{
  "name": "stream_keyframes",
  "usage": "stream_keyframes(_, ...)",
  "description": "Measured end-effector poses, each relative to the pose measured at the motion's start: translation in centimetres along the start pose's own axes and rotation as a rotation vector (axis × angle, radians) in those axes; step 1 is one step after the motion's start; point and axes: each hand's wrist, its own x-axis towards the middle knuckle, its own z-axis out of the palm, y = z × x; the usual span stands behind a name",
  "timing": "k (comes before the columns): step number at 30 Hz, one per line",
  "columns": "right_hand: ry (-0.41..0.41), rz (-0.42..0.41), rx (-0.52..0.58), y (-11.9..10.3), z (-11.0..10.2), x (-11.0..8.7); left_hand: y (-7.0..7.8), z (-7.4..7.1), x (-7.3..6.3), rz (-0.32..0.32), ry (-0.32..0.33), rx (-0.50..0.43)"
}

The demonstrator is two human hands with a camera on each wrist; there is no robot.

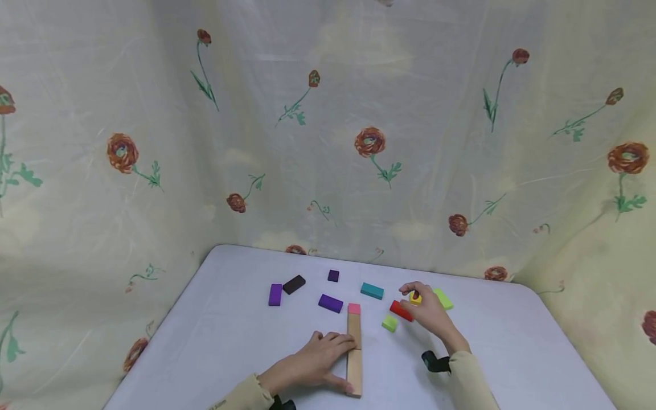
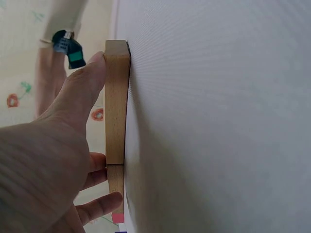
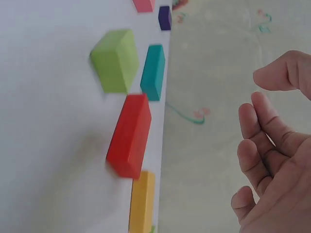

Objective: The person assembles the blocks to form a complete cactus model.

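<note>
Two plain wooden blocks lie end to end in a line, the near one (image 1: 355, 370) and the far one (image 1: 354, 326), with a pink block (image 1: 354, 308) at the far end. My left hand (image 1: 318, 361) rests on them, its thumb at the near block's front end and its fingers reaching the far block. My right hand (image 1: 433, 316) hovers, holding nothing, over a red block (image 3: 129, 138) and a yellow block (image 3: 142, 201). Its thumb and fingertips are apart. Beside the red block sits a small lime-green block (image 3: 116, 60).
A teal block (image 1: 372, 291) lies behind the red one, and a longer lime-green block (image 1: 443, 299) is to the right. Farther left are two purple blocks (image 1: 330, 303), a black block (image 1: 294, 284) and a small dark purple block (image 1: 333, 275). Flowered cloth (image 1: 328, 142) hangs around the white table (image 1: 230, 330).
</note>
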Motion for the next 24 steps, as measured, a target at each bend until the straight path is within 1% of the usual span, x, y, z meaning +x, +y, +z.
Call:
stream_keyframes(4,0.008,0.023,0.018,0.7,-0.3,-0.3,0.0,0.1,0.0,-0.006,-0.004,-0.001)
stream_keyframes(8,0.008,0.043,0.019,1.8,0.0,-0.5,0.0,0.1,0.0,-0.011,-0.007,-0.012)
stream_keyframes(12,-0.004,0.073,-0.014,3.2,0.6,-0.5,0.0,0.2,0.0,-0.015,-0.010,-0.011)
stream_keyframes(15,0.003,0.065,-0.045,3.9,1.1,-0.5,-0.1,0.3,0.0,-0.020,-0.013,-0.009)
stream_keyframes(18,0.021,0.066,-0.084,4.2,1.5,-0.3,-0.1,0.4,0.1,-0.019,-0.014,-0.012)
stream_keyframes(24,0.031,0.101,-0.147,4.7,2.1,0.1,-0.2,0.3,0.0,-0.008,-0.007,-0.012)
